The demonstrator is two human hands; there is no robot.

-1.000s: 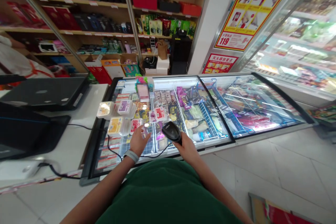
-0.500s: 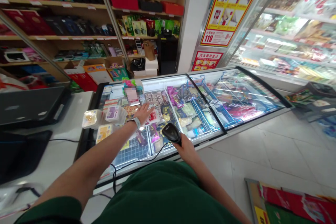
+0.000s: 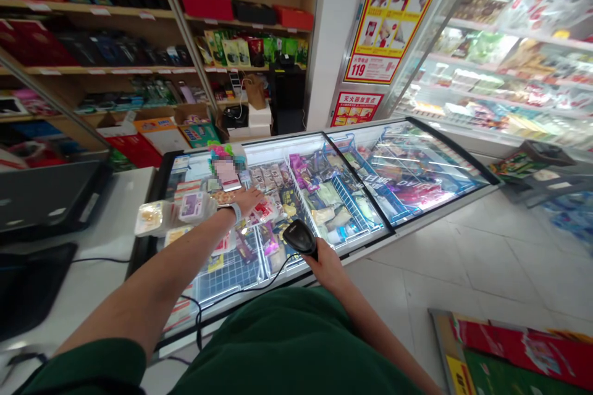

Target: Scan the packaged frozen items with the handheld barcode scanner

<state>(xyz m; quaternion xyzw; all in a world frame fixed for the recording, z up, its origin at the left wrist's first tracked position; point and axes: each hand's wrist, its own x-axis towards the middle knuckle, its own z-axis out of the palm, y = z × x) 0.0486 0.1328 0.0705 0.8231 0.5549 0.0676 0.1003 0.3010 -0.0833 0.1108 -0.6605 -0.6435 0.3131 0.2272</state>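
Note:
My left hand (image 3: 248, 199) lies on the glass top of the chest freezer (image 3: 296, 268), fingers stretched out towards a red and white package (image 3: 263, 210). A band is on its wrist. My right hand (image 3: 325, 265) is wrapped round the handle of a black barcode scanner (image 3: 299, 237), whose cable runs left across the freezer's front. Beyond my left hand is a phone (image 3: 230, 180) beside a colourful item, partly blurred. Clear plastic food boxes (image 3: 154, 216) stand at the freezer's left end, one of them half behind my left forearm.
A white counter (image 3: 125, 222) with a black device (image 3: 50, 194) is at the left. Stocked shelves (image 3: 106, 68) stand behind the freezer. A lit display fridge (image 3: 504, 68) is at the right, and boxes (image 3: 523, 352) stand at the lower right.
The view has shifted slightly, so most things appear further left. My left hand rests a little lower on the glass, and the phone shows more fully. My right hand still holds the scanner.

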